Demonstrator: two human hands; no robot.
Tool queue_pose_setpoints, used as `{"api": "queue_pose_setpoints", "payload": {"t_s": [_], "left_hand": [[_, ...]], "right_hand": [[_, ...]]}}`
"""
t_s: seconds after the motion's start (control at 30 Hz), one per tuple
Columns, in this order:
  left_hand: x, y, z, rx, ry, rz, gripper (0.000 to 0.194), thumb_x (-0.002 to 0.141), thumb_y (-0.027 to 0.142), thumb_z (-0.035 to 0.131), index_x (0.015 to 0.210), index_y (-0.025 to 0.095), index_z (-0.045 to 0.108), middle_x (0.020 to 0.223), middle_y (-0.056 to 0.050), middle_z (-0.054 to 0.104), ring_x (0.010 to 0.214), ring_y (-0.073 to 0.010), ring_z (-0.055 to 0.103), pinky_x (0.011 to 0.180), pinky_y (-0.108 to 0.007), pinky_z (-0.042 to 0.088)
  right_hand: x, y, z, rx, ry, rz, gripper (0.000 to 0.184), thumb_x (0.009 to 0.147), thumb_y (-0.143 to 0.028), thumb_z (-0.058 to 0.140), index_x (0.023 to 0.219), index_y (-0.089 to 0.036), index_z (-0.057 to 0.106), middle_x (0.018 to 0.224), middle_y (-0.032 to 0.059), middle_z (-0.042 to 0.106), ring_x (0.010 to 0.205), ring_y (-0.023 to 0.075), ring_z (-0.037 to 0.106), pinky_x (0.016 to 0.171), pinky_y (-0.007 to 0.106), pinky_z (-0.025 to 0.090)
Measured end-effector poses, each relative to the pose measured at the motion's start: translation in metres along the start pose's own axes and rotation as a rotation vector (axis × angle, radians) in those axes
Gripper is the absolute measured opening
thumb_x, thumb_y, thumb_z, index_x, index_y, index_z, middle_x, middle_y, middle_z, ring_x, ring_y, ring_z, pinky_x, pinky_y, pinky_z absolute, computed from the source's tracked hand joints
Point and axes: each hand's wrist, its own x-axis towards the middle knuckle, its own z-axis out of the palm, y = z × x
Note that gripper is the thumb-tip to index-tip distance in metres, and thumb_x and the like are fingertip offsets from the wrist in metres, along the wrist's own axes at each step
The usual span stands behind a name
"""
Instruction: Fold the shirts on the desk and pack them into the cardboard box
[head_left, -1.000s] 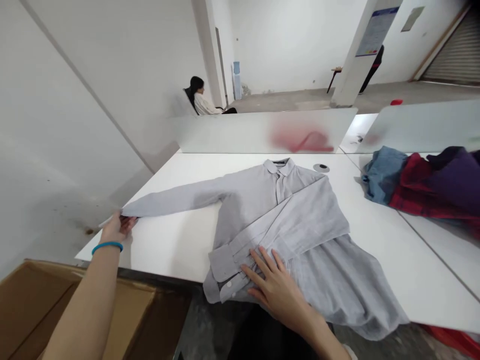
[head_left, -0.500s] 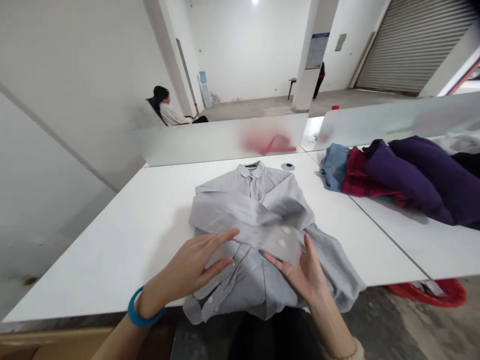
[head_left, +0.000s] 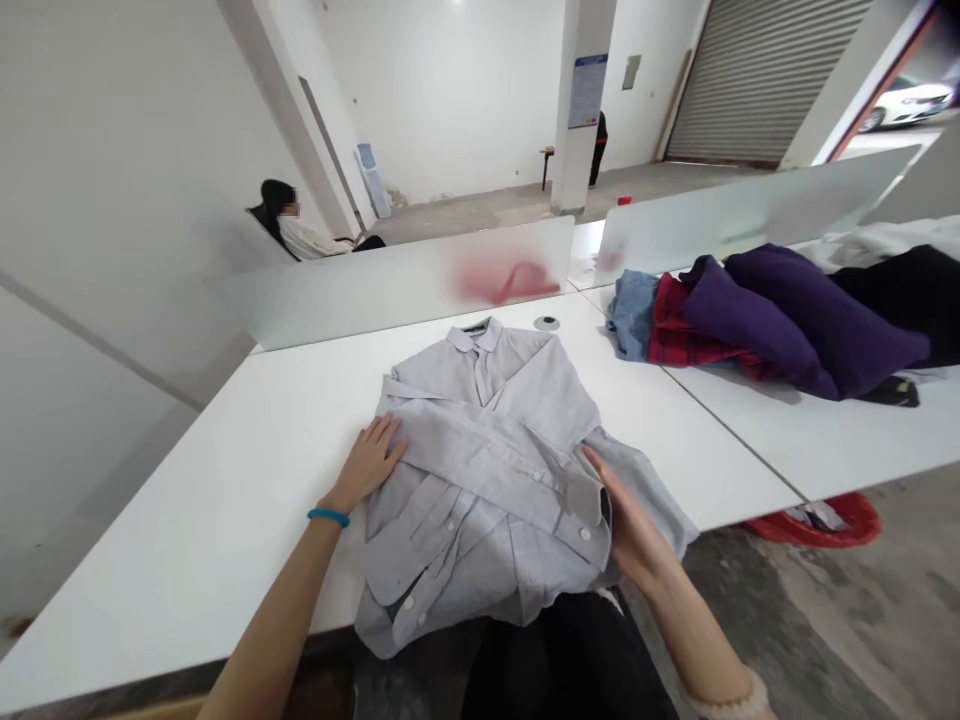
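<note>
A pale grey button-up shirt (head_left: 465, 540) lies face up on a white table (head_left: 202, 540), its collar towards the far side. One long sleeve (head_left: 480, 438) is folded across the chest, and its buttoned cuff (head_left: 579, 510) ends at the right. My left hand (head_left: 365, 462) rests flat on the shirt's left edge, holding nothing. My right hand (head_left: 628, 525) sits beside the cuff with its fingers against it, not gripping it.
A heap of denim, red, purple and black clothes (head_left: 772, 320) lies on the adjoining table to the right. A frosted divider (head_left: 390, 285) stands along the far edge. Beyond it sits a person (head_left: 296, 225). A red basket (head_left: 817, 522) is on the floor.
The sleeve once stretched out left now lies folded across the shirt, cuff at the right. Both hands have moved to the shirt's sides. The view has turned left, showing more of the heap.
</note>
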Motion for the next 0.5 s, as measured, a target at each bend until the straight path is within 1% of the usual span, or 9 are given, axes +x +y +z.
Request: {"api": "queue_pose_setpoints", "payload": {"t_s": [0.07,0.13,0.23,0.27,0.3,0.33,0.4,0.43,0.5], "left_hand": [[0.01,-0.002,-0.003,-0.035,0.012,-0.053,0.043,0.083,0.043,0.044,0.116,0.018,0.058,0.138,-0.011,0.051,0.131,-0.0271,0.04,0.109,-0.043,0.028],[0.026,-0.003,-0.011,-0.086,0.033,-0.15,0.037,0.085,0.04,0.043,0.111,0.019,0.06,0.123,-0.011,0.062,0.119,-0.0266,0.052,0.102,-0.041,0.036],[0.06,-0.002,-0.023,-0.204,0.033,-0.337,0.034,0.09,0.036,0.04,0.11,0.015,0.057,0.1,-0.01,0.07,0.093,-0.0213,0.065,0.083,-0.034,0.049],[0.072,-0.001,-0.026,-0.25,0.012,-0.398,0.033,0.092,0.036,0.039,0.108,0.013,0.057,0.094,-0.009,0.07,0.085,-0.0189,0.066,0.077,-0.032,0.05],[0.083,0.0,-0.029,-0.291,-0.016,-0.458,0.033,0.093,0.036,0.04,0.105,0.012,0.058,0.089,-0.008,0.069,0.078,-0.0167,0.066,0.072,-0.031,0.051],[0.093,0.001,-0.03,-0.324,-0.043,-0.514,0.033,0.094,0.038,0.041,0.102,0.011,0.059,0.086,-0.007,0.068,0.073,-0.015,0.065,0.068,-0.03,0.052],[0.109,0.004,-0.032,-0.37,-0.075,-0.603,0.032,0.093,0.04,0.047,0.098,0.011,0.06,0.084,-0.004,0.066,0.069,-0.0131,0.063,0.065,-0.03,0.053],[0.114,0.005,-0.032,-0.383,-0.075,-0.633,0.031,0.091,0.041,0.05,0.099,0.012,0.06,0.087,-0.004,0.065,0.071,-0.0128,0.062,0.066,-0.031,0.053],[0.12,0.005,-0.032,-0.399,-0.05,-0.668,0.03,0.089,0.039,0.054,0.103,0.013,0.059,0.093,-0.005,0.064,0.076,-0.0141,0.062,0.068,-0.032,0.054]], "right_hand": [[-0.005,-0.001,-0.01,-0.196,0.008,-0.103,0.073,0.079,-0.058,0.058,0.142,-0.031,0.034,0.139,0.0063,0.048,0.129,0.0281,0.043,0.104,0.051,0.038],[-0.01,-0.002,-0.015,-0.462,0.082,-0.308,0.072,0.081,-0.052,0.059,0.143,-0.029,0.032,0.139,0.0091,0.048,0.129,0.0299,0.043,0.105,0.054,0.036],[-0.018,-0.001,-0.011,-0.874,0.274,-0.725,0.053,0.087,-0.039,0.053,0.137,-0.025,0.043,0.141,0.0113,0.043,0.131,0.0321,0.039,0.105,0.056,0.032],[-0.02,0.0,-0.007,-0.982,0.285,-0.839,0.045,0.089,-0.034,0.05,0.134,-0.025,0.047,0.141,0.0108,0.044,0.132,0.0313,0.038,0.106,0.056,0.032],[-0.021,0.001,-0.002,-1.074,0.254,-0.924,0.04,0.091,-0.028,0.046,0.131,-0.025,0.049,0.14,0.0098,0.045,0.132,0.03,0.037,0.106,0.054,0.032],[-0.021,0.004,0.002,-1.156,0.195,-0.981,0.038,0.093,-0.025,0.043,0.13,-0.026,0.051,0.139,0.0087,0.046,0.133,0.0287,0.036,0.106,0.053,0.033],[-0.018,0.014,0.01,-1.301,0.08,-1.023,0.037,0.094,-0.023,0.042,0.129,-0.025,0.052,0.14,0.0079,0.047,0.134,0.0287,0.034,0.107,0.054,0.033],[-0.016,0.02,0.013,-1.367,0.051,-1.023,0.037,0.094,-0.025,0.042,0.129,-0.024,0.052,0.14,0.0083,0.046,0.135,0.0299,0.034,0.107,0.056,0.032],[-0.009,0.033,0.014,-1.472,0.046,-1.001,0.037,0.094,-0.028,0.044,0.129,-0.022,0.054,0.14,0.01,0.047,0.134,0.0322,0.035,0.106,0.058,0.032]]}}
